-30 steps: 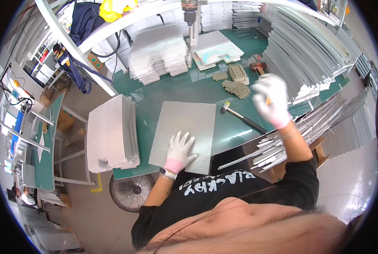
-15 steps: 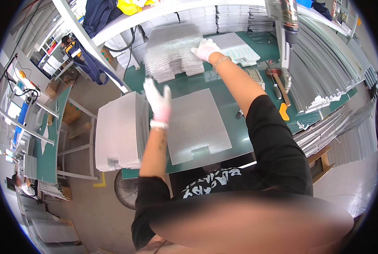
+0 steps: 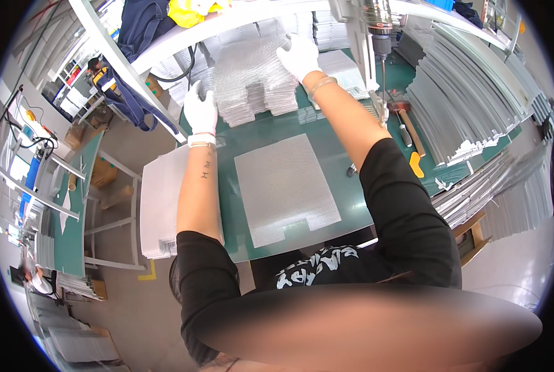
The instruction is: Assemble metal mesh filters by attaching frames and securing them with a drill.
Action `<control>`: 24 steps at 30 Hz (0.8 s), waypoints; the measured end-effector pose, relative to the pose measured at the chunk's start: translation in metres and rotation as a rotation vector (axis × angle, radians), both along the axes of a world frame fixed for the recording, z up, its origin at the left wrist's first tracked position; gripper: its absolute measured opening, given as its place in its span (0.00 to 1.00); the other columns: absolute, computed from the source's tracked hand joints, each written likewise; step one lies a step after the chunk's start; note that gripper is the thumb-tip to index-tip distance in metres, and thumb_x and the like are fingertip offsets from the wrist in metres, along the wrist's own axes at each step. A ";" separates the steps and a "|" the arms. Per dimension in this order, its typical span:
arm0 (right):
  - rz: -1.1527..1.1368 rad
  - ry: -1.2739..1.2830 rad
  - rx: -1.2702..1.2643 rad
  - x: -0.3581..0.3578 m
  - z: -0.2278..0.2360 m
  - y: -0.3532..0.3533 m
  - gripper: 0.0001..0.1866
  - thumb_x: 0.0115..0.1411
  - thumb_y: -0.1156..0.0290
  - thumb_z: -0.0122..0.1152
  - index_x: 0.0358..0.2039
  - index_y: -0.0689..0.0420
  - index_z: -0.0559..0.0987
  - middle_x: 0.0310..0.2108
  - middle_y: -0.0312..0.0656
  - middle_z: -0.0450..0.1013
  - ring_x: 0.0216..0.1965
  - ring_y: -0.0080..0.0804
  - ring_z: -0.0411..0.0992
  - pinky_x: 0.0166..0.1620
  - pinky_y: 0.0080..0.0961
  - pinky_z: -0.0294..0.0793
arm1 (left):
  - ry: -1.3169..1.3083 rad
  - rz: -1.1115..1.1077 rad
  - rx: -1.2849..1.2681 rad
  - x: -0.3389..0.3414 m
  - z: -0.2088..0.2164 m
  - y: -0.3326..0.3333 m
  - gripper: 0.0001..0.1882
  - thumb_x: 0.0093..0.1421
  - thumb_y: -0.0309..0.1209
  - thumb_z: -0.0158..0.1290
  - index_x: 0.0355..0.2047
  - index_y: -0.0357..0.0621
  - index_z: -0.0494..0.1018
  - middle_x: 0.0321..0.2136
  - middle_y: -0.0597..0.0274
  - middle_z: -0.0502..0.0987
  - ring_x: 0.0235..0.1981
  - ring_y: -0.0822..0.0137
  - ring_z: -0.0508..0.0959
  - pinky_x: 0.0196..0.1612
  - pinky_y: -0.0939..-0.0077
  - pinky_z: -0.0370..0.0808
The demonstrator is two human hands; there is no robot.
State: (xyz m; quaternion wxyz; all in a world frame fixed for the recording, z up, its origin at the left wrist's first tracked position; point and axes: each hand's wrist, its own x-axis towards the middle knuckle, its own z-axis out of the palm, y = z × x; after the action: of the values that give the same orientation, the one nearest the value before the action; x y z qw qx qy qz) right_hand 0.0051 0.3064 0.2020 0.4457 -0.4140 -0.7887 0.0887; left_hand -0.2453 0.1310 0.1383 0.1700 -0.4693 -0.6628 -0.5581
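Both my hands wear white gloves. At the back of the green table stands a tall stack of silvery mesh sheets (image 3: 243, 71) with notched front edges. My right hand (image 3: 298, 59) is at its far right corner, thumb and fingers apart; whether it touches the top sheet is hard to see. Beside the stack's left edge, my left hand (image 3: 201, 111) is raised and open, holding nothing. A single notched mesh sheet (image 3: 286, 189) lies flat in front of me. To its left is another stack of sheets (image 3: 163, 201), partly covered by my left forearm.
A power driver (image 3: 381, 43) hangs point down at the right of the table. Near it lie a hammer (image 3: 411, 130), a screwdriver (image 3: 404, 135) and a yellow piece (image 3: 416, 165). Long grey strips (image 3: 457, 93) are piled at the right. A shelf edge (image 3: 184, 38) crosses the back.
My left hand has moved away from me and left, from over the near sheets to beside the back stack. My right hand has slid farther back along that stack's right side.
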 end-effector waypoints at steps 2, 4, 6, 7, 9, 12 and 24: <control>-0.062 -0.161 -0.151 0.001 -0.003 0.005 0.37 0.60 0.47 0.59 0.64 0.57 0.72 0.63 0.53 0.69 0.62 0.52 0.70 0.63 0.46 0.70 | -0.153 -0.073 -0.081 -0.005 0.000 -0.004 0.29 0.59 0.33 0.60 0.60 0.36 0.73 0.54 0.44 0.79 0.56 0.53 0.79 0.61 0.62 0.73; -0.055 -0.227 -0.271 -0.002 -0.006 0.009 0.37 0.60 0.49 0.59 0.66 0.56 0.70 0.63 0.54 0.68 0.64 0.53 0.67 0.64 0.44 0.68 | -0.184 -0.053 -0.239 -0.009 -0.002 -0.005 0.29 0.59 0.30 0.60 0.60 0.33 0.72 0.57 0.44 0.78 0.57 0.57 0.79 0.62 0.66 0.74; 0.041 -0.185 -0.311 -0.006 -0.009 0.012 0.38 0.60 0.52 0.61 0.68 0.56 0.68 0.64 0.55 0.67 0.66 0.53 0.64 0.66 0.42 0.65 | -0.133 -0.111 -0.189 -0.013 -0.006 -0.002 0.30 0.59 0.28 0.60 0.62 0.33 0.70 0.57 0.45 0.78 0.57 0.56 0.80 0.61 0.66 0.74; 0.149 -0.041 -0.245 -0.009 -0.010 0.014 0.37 0.60 0.56 0.62 0.68 0.56 0.68 0.60 0.53 0.71 0.62 0.49 0.68 0.64 0.40 0.68 | -0.130 -0.134 -0.179 -0.016 -0.009 0.000 0.31 0.59 0.27 0.60 0.63 0.33 0.69 0.57 0.45 0.78 0.56 0.56 0.80 0.61 0.65 0.74; 0.336 0.230 -0.138 -0.011 -0.010 0.019 0.37 0.60 0.63 0.65 0.69 0.56 0.68 0.53 0.50 0.78 0.53 0.42 0.77 0.59 0.35 0.75 | -0.292 -0.241 0.054 -0.026 -0.014 0.006 0.34 0.58 0.26 0.61 0.65 0.36 0.66 0.59 0.47 0.76 0.56 0.55 0.78 0.59 0.62 0.75; 0.316 0.572 0.105 -0.004 -0.004 0.022 0.36 0.62 0.69 0.64 0.70 0.56 0.66 0.52 0.50 0.78 0.49 0.31 0.77 0.54 0.29 0.77 | -0.511 -0.546 0.367 -0.046 -0.016 0.009 0.37 0.57 0.23 0.62 0.68 0.40 0.63 0.61 0.48 0.73 0.56 0.54 0.76 0.57 0.58 0.76; 0.511 0.332 -0.067 0.150 -0.091 -0.141 0.27 0.63 0.76 0.61 0.63 0.61 0.73 0.56 0.48 0.73 0.56 0.37 0.73 0.61 0.32 0.71 | -0.649 -0.264 0.072 0.134 -0.042 -0.186 0.20 0.66 0.29 0.58 0.56 0.35 0.72 0.45 0.60 0.75 0.45 0.68 0.75 0.53 0.72 0.72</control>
State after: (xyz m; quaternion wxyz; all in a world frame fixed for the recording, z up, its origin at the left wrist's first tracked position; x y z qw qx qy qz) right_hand 0.1554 0.1655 0.1112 0.5180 -0.1965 -0.7803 0.2902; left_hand -0.1112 -0.0552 0.0968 -0.1069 -0.3429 -0.5958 -0.7183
